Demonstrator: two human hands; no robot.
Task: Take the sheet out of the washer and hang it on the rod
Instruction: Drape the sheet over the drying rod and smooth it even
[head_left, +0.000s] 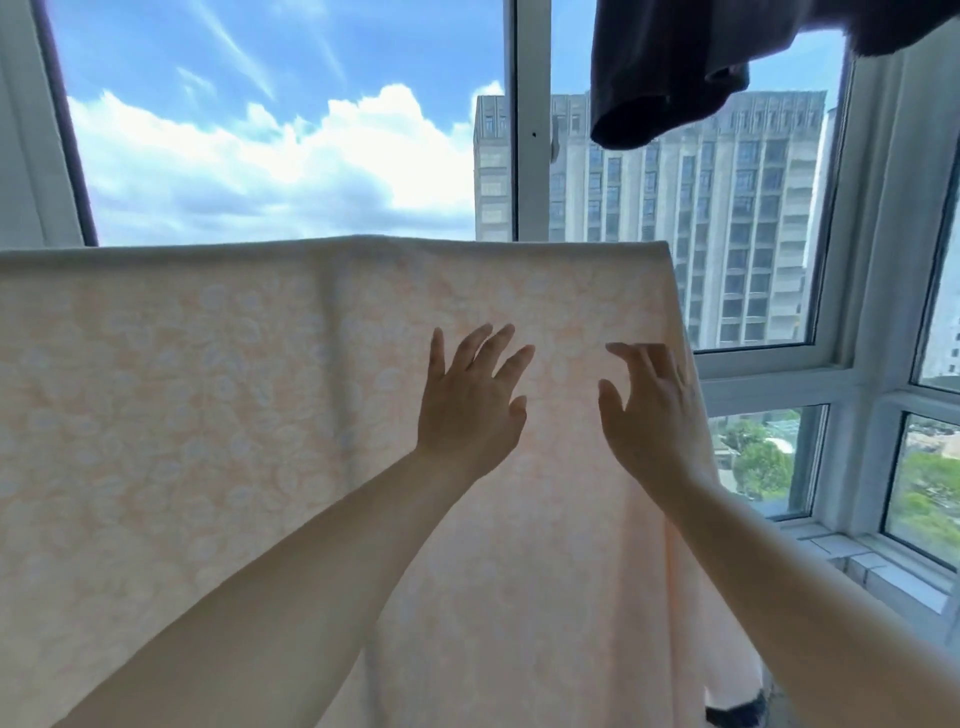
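A pale peach sheet (208, 415) with a white leaf pattern hangs draped over a rod. The rod itself is hidden under the straight top fold. The sheet fills the left and middle of the view, and its right edge runs down at the right. My left hand (470, 400) is raised in front of the sheet with fingers spread and straight. My right hand (652, 410) is beside it near the sheet's right edge, fingers loosely bent, holding nothing. Whether either hand touches the fabric is unclear.
A dark garment (670, 73) hangs overhead at the upper right. Behind the sheet are large windows with white frames (532, 119), sky and a tall building. A tiled sill (878, 566) runs along the lower right.
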